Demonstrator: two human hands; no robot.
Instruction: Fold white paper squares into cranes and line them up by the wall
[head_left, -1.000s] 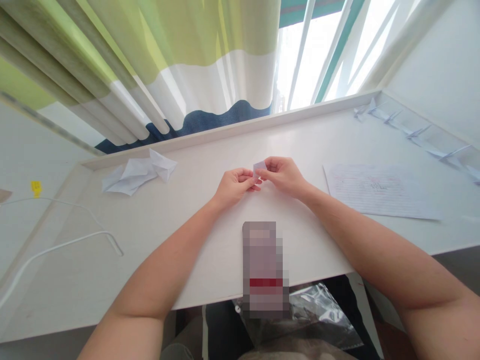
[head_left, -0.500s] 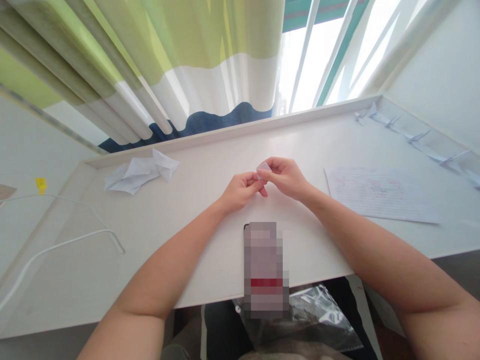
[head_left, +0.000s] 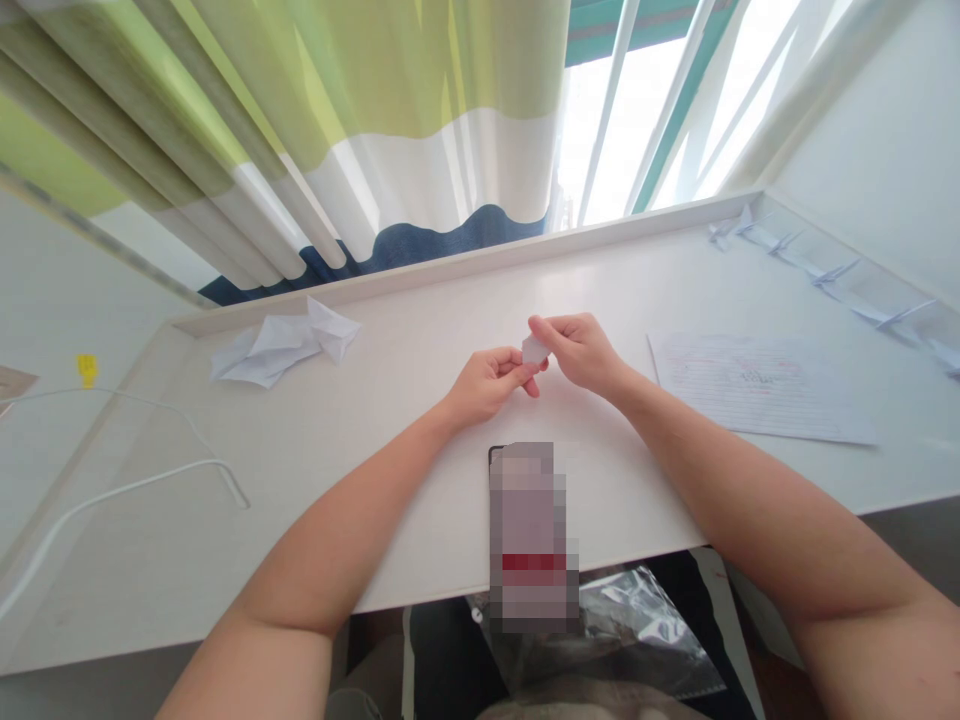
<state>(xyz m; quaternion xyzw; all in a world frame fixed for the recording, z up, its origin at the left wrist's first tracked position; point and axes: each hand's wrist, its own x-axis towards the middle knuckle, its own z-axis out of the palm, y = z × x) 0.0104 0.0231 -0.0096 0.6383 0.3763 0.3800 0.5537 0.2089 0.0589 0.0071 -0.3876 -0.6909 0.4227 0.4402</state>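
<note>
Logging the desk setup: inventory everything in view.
desk: 1, white, under everything
small paper piece: 1, white, above desk centre
crumpled paper: 1 heap, white, desk left
paper cranes: several, white, desk's far right edge
lined sheet: 1, white, desk right
pixelated object: 1, grey and red, desk front
cable: 1, white, desk left
tag: 1, yellow, far left
curtain: 1, green, white and blue, behind desk
plastic bag: 1, clear, below desk
left hand: 1, beside small paper piece
right hand: 1, pinching small paper piece

Matt white paper scrap [head_left: 535,350]
</note>
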